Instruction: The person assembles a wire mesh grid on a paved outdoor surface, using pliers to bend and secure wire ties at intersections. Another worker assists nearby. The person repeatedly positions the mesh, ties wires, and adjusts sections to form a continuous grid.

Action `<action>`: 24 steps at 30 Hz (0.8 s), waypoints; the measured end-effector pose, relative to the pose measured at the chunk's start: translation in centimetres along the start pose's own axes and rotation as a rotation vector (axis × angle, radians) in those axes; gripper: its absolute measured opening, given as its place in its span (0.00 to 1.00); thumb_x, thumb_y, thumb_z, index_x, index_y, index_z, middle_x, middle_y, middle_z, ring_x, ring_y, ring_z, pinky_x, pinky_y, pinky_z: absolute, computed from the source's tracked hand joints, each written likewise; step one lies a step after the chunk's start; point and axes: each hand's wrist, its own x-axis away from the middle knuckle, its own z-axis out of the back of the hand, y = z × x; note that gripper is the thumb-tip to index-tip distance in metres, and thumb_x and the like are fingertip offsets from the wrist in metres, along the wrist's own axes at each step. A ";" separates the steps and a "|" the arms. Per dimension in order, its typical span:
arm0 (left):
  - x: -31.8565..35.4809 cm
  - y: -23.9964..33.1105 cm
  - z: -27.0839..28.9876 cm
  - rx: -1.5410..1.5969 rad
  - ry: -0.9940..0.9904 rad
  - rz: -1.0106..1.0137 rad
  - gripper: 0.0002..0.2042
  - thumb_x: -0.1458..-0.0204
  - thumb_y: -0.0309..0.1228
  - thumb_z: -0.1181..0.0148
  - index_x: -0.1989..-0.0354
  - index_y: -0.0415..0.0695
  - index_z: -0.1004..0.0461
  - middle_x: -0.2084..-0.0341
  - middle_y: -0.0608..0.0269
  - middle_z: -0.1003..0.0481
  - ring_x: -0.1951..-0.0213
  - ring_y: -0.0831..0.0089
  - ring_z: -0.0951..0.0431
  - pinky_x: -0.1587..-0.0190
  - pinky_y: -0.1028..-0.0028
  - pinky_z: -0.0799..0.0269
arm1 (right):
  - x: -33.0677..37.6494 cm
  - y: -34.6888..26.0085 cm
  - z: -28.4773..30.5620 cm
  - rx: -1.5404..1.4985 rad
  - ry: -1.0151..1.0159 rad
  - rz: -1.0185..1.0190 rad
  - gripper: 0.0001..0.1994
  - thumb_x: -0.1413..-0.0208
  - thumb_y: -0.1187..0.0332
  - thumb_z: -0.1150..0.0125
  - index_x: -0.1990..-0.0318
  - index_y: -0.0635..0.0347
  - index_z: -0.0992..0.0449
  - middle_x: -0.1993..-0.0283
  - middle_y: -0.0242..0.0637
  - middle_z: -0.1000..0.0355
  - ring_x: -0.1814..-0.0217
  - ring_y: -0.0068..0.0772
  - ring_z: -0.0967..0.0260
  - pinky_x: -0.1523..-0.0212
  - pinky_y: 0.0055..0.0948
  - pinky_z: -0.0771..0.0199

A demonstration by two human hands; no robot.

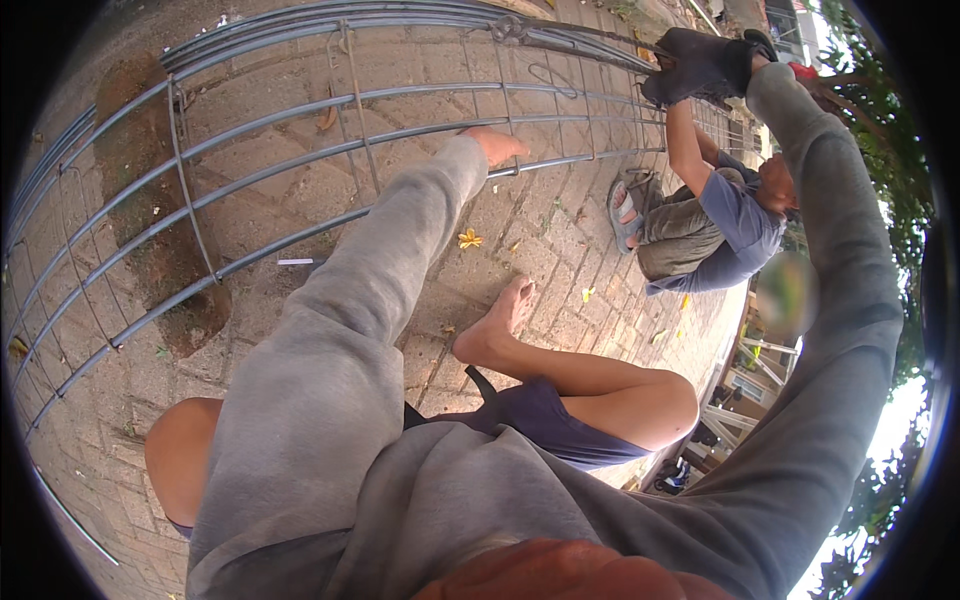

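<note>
My left hand (494,146), bare below a grey sleeve, reaches down among the long steel bars (420,130) of a reinforcement cage. Its fingers look stretched out, next to a thin cross-stirrup (508,100); the thumb is hidden. My right hand (705,68), in a dark glove, is raised at the upper right. Its fingers are closed around the end of a thin dark metal rod (600,37). That rod runs left over the cage to a twisted wire bundle (508,29) on the far bars.
A co-worker (735,225) crouches at the right, arms reaching toward the cage behind my gloved hand. My bare foot (500,320) rests on the brick paving (560,260). A rusty brown strip (150,230) lies under the cage at left. Yellow flowers (469,238) dot the ground.
</note>
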 end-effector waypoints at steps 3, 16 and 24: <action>1.2 0.7 0.4 0.089 -0.011 0.036 0.42 0.48 0.63 0.38 0.30 0.46 0.29 0.27 0.47 0.36 0.27 0.49 0.37 0.27 0.58 0.42 | 0.3 -0.3 -0.6 0.234 0.358 0.191 0.26 0.44 0.48 0.32 0.53 0.64 0.22 0.52 0.58 0.22 0.47 0.61 0.23 0.41 0.51 0.28; 9.9 7.9 -9.6 -0.447 0.886 0.097 0.29 0.43 0.40 0.34 0.36 0.39 0.30 0.40 0.48 0.30 0.33 0.51 0.33 0.32 0.42 0.39 | -2.4 3.6 -4.5 -0.061 0.395 0.347 0.37 0.54 0.46 0.28 0.41 0.64 0.24 0.48 0.47 0.21 0.48 0.48 0.21 0.46 0.44 0.25; 9.6 5.9 -21.3 -0.283 0.661 -0.454 0.21 0.45 0.35 0.35 0.45 0.39 0.26 0.45 0.49 0.30 0.51 0.50 0.22 0.49 0.55 0.25 | -4.2 3.4 -6.2 0.342 0.492 0.475 0.25 0.40 0.46 0.38 0.59 0.66 0.23 0.65 0.43 0.21 0.65 0.37 0.21 0.65 0.35 0.21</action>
